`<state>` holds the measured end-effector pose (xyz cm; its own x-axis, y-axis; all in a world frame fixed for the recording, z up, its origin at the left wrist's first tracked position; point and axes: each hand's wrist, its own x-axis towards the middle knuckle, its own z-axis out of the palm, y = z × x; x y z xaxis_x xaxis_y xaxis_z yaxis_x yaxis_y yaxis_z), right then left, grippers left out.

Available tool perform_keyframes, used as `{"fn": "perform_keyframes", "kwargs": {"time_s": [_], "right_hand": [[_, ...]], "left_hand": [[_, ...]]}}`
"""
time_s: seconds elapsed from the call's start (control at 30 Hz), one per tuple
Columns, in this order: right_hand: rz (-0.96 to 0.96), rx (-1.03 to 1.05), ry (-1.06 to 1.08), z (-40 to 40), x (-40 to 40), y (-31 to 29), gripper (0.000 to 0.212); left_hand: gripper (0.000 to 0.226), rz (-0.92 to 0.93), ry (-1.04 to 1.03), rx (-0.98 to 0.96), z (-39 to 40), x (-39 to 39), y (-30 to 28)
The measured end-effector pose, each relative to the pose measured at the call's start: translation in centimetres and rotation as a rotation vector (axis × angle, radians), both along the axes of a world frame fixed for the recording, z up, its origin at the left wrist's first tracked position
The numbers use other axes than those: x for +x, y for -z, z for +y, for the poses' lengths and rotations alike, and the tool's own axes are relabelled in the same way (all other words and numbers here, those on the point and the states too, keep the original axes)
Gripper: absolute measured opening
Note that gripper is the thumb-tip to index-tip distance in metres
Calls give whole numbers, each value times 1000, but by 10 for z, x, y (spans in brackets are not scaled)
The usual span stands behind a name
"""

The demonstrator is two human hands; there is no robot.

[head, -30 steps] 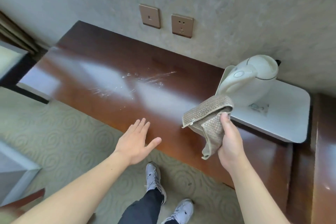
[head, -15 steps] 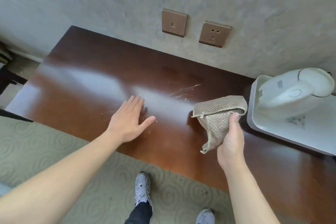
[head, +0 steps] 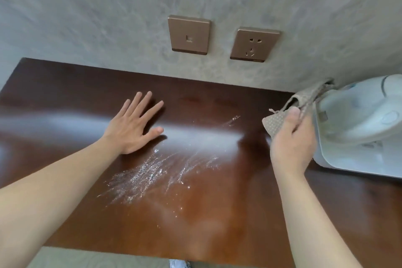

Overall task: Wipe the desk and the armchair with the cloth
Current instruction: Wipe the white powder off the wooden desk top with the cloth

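Dark, glossy wood fills the head view: the surface (head: pixel 195 213) runs along a mottled grey wall (head: pixel 87 17), its far edge meeting the plaster below two bronze-coloured plates, a switch (head: pixel 188 34) and, just to its right, a power socket (head: pixel 255 44). White powdery streaks (head: pixel 152 172) smear the middle of the surface, with a smaller streak nearer the far edge, and a pale band of glare crosses the wood from the left edge toward the right.

A person's left hand (head: pixel 132 125) lies open and flat on the surface, fingers spread and pointing at the wall, palm down just beyond the streaks and grasping nothing. The right hand (head: pixel 292 137) is raised toward the right end of the surface and is clenched on the cloth (head: pixel 289 113), a beige, waffle-textured rag bunched in the fist; one end trails up toward the far right corner, close to the wall. Whether the cloth touches the wood cannot be told.

Just beside that hand, at the right edge, a white electric kettle (head: pixel 361 115) sits on a white tray (head: pixel 356 165). Patterned carpet (head: pixel 87 261) and the tip of a white shoe (head: pixel 178 264) show below the near edge.
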<state>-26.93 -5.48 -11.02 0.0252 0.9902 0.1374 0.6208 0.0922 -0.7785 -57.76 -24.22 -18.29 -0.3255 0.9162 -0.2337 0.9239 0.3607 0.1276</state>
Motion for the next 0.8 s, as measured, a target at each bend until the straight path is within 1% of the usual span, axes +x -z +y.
{"fn": "perform_keyframes", "kwargs": {"time_s": [0.07,0.17,0.23,0.3,0.37,0.5,0.57,0.63,0.67,0.73,0.8], "right_hand": [[-147,36,-122,6,-2,11,59],[-363,-40,-329,5,-18,35,63],[-385,-124,-416,0,-32,53,56],[-334,-212,-401,-3,-42,65,52],[-308,-263,-363,-1,-50,72,56],[-405,-349,-425,9,-63,80,63],[-439,-366,-419,13,-69,82,60],[-512,-342,-414,17,-72,87,54],[-585,-320,-420,18,-72,89,54],[-730,-280,-431,13,-74,94,57],[-794,-259,-432,7,-77,97,59]], "left_hand": [[82,5,-1,16,6,-2,8],[80,16,-20,68,9,-1,18],[79,10,-8,83,7,-3,21],[78,3,-4,103,8,-5,21],[76,-10,-8,117,8,-7,21],[75,-43,-15,154,7,-7,21],[75,-53,-18,171,7,-7,21],[76,-49,-15,179,7,-7,22],[77,-46,-10,179,7,-7,23],[79,-41,-5,175,6,-7,23],[81,-31,-10,168,6,-8,23]]}}
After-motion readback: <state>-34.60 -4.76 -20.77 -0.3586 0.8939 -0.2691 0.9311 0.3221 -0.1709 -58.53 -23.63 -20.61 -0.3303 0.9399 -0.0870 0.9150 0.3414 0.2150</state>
